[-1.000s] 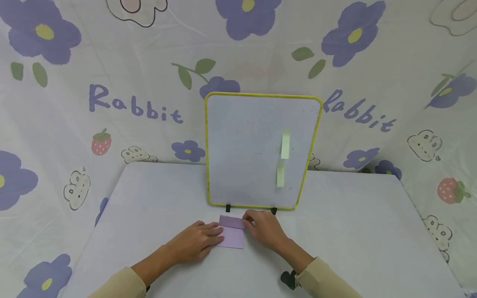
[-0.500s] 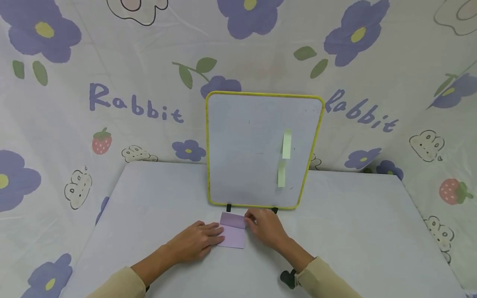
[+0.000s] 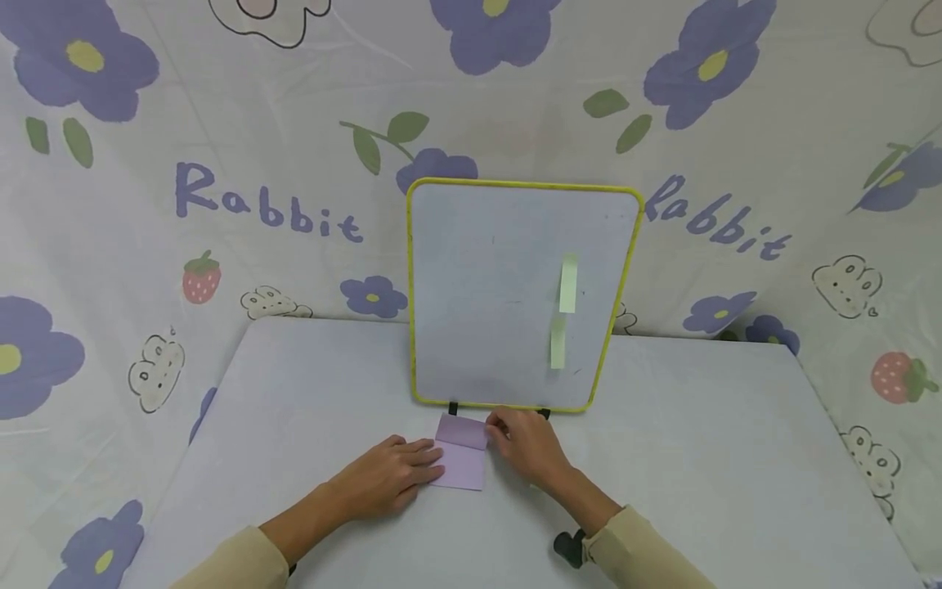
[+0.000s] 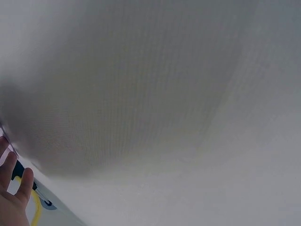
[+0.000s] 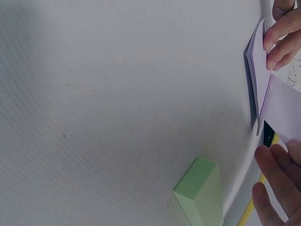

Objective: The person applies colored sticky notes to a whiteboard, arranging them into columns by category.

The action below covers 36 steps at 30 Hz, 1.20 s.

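A pad of light purple sticky notes point(image 3: 459, 468) lies on the white table in front of the board. My left hand point(image 3: 390, 477) rests its extended fingers on the pad's left side. At the pad's upper right corner, my right hand point(image 3: 526, 442) pinches the edge of the top sticky note point(image 3: 461, 432), which is bent up and away from the stack. In the right wrist view, the lifted note point(image 5: 283, 106) stands apart from the pad point(image 5: 257, 66), where several layers show at the side. The left wrist view catches only some left fingers point(image 4: 23, 188).
Behind the hands stands a whiteboard point(image 3: 508, 294) with a yellow frame and black feet; two pale green strips point(image 3: 568, 286) hang on its right half. A green block point(image 5: 202, 188), seemingly a note pad, sits near my right hand. A patterned curtain point(image 3: 294, 106) hangs behind.
The top note has been raised further, its folded-back part growing taller. My right hand has shifted slightly up and away with it, while the left stays on the pad.
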Available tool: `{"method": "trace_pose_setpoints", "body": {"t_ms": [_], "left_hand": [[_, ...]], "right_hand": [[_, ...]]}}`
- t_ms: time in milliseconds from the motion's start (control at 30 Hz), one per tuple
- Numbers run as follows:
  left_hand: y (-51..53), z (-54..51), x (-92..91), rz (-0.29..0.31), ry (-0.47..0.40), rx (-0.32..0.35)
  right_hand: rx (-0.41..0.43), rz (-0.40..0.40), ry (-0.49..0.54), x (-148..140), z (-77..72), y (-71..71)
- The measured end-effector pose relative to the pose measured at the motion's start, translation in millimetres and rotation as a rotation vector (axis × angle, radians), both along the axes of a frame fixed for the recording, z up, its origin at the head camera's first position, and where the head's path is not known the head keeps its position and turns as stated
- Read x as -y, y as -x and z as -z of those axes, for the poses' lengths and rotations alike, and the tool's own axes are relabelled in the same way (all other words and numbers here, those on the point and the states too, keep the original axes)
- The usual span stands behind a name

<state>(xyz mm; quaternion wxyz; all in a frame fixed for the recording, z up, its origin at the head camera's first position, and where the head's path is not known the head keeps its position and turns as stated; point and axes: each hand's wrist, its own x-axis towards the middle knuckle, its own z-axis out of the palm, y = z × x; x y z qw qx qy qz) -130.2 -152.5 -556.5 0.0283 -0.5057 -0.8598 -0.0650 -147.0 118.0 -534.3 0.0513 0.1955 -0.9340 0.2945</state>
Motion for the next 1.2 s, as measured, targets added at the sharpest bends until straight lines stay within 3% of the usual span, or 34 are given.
{"method": "trace_pose_setpoints", "body": {"t_ms": [400, 767, 1200], "left_hand": [[-0.7, -3.6, -0.9, -0.017, 0.024, 0.036], [-1.0, -2.8, -0.4, -0.004, 0.003, 0.017], [-1.7, -1.5, -0.2, 0.011, -0.012, -0.023]], "right_hand": [[-0.026, 0.020, 0.012, 0.0, 0.5, 0.7], [-0.082, 0.071, 0.006, 3.5, 3.5, 1.6], [-0.034, 0.106, 0.029, 5.1, 3.1, 3.5]]}}
